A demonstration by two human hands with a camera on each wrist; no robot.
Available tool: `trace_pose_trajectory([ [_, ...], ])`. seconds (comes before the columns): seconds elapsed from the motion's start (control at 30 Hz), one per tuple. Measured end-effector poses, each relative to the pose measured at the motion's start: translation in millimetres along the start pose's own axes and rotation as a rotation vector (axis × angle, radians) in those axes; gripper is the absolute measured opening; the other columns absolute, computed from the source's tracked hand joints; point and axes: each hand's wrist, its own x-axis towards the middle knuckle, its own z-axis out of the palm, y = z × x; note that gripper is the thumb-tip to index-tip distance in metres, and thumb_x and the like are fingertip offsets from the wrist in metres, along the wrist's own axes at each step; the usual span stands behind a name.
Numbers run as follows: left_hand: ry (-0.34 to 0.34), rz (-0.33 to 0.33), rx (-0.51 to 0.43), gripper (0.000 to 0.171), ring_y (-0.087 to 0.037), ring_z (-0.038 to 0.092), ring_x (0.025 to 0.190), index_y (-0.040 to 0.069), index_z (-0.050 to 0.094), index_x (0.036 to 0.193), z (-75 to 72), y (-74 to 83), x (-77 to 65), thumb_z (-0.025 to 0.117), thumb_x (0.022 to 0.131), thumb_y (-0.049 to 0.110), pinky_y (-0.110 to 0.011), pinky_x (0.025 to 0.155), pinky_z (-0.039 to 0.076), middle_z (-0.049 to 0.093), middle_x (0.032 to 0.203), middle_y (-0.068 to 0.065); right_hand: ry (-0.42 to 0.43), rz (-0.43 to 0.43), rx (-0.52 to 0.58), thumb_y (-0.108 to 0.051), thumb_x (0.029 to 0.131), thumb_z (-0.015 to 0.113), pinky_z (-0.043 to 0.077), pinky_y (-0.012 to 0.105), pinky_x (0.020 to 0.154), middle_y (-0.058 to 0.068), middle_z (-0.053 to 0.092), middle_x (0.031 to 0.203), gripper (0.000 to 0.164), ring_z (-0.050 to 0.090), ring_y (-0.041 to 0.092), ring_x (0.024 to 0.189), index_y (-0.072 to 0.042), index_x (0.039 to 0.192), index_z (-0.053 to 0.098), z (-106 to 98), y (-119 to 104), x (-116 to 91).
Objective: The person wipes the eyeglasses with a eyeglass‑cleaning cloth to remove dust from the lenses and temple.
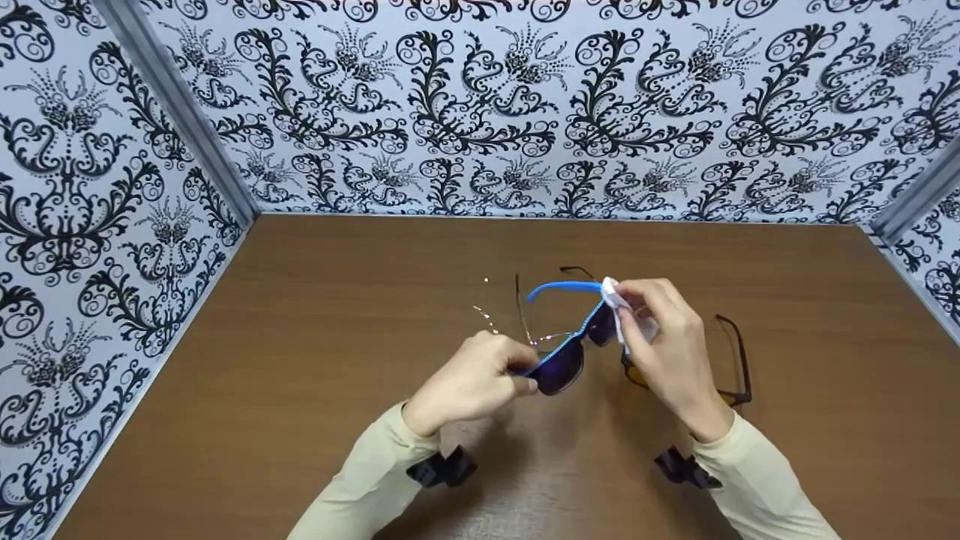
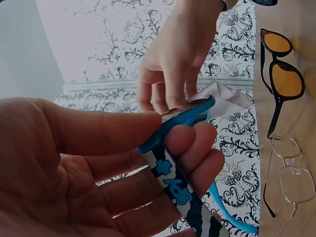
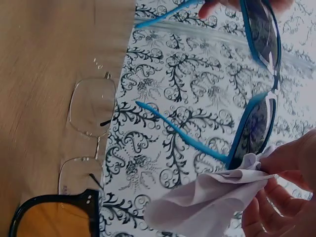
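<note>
Blue-framed sunglasses (image 1: 562, 367) with dark lenses are held above the table, tilted up toward the right. My left hand (image 1: 472, 379) grips them at one end, thumb against the fingers near the hinge. The patterned temple with lettering (image 2: 170, 180) runs across those fingers in the left wrist view. At the opposite end, my right hand (image 1: 673, 349) pinches a pale, folded cloth (image 3: 207, 200) against the frame corner by the lens. The other blue temple (image 3: 182, 136) sticks out unfolded. The fingers partly hide the lens beside the cloth.
Thin wire-framed glasses (image 3: 93, 106) lie on the wooden table (image 1: 337, 300) behind the hands. Black-framed glasses with orange lenses (image 2: 288, 80) lie beside them, partly behind the right hand in the head view. Patterned walls (image 1: 525, 112) stand at the back and sides.
</note>
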Motion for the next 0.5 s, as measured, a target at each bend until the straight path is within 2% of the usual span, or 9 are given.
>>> trace_pose_trajectory([
  [0.17, 0.036, -0.001, 0.003, 0.008, -0.007, 0.042, 0.059, 0.008, 0.07, 0.077, 2.3, 0.0, 0.2, 0.065, 0.079, 0.002, -0.021, 0.054, 0.033, 0.05, 0.063, 0.01, -0.068, -0.119, 0.017, 0.019, 0.074, 0.068, 0.045, 0.016, 0.087, 0.012, 0.061, 0.1, 0.037, 0.059, 0.025, 0.089, 0.0, 0.105, 0.066, 3.9, -10.3, -7.3],
  [0.27, 0.047, -0.009, -0.002, 0.008, -0.007, 0.044, 0.059, 0.009, 0.07, 0.078, 1.4, -1.0, -1.1, 0.065, 0.08, 0.003, -0.021, 0.055, 0.034, 0.052, 0.064, 0.011, -0.108, -0.156, 0.022, 0.018, 0.073, 0.069, 0.044, 0.015, 0.09, 0.012, 0.061, 0.1, 0.037, 0.059, 0.024, 0.09, 0.0, 0.105, 0.065, 3.2, -8.3, -12.8],
  [0.37, 0.043, -0.014, -0.011, 0.008, -0.007, 0.044, 0.059, 0.009, 0.069, 0.077, -0.6, -1.9, -3.6, 0.065, 0.08, 0.004, -0.021, 0.055, 0.035, 0.051, 0.063, 0.011, -0.101, -0.137, 0.007, 0.019, 0.072, 0.069, 0.046, 0.012, 0.085, 0.012, 0.061, 0.097, 0.036, 0.059, 0.022, 0.084, 0.001, 0.103, 0.065, 0.5, 1.3, -15.7],
  [0.5, 0.018, -0.013, -0.019, 0.008, -0.006, 0.043, 0.058, 0.008, 0.069, 0.077, -1.4, -0.5, -7.2, 0.064, 0.08, 0.002, -0.02, 0.054, 0.034, 0.05, 0.063, 0.011, -0.069, -0.053, -0.027, 0.02, 0.072, 0.067, 0.047, 0.013, 0.072, 0.009, 0.062, 0.093, 0.033, 0.058, 0.018, 0.077, 0.003, 0.1, 0.065, -4.2, 14.8, -12.0],
])
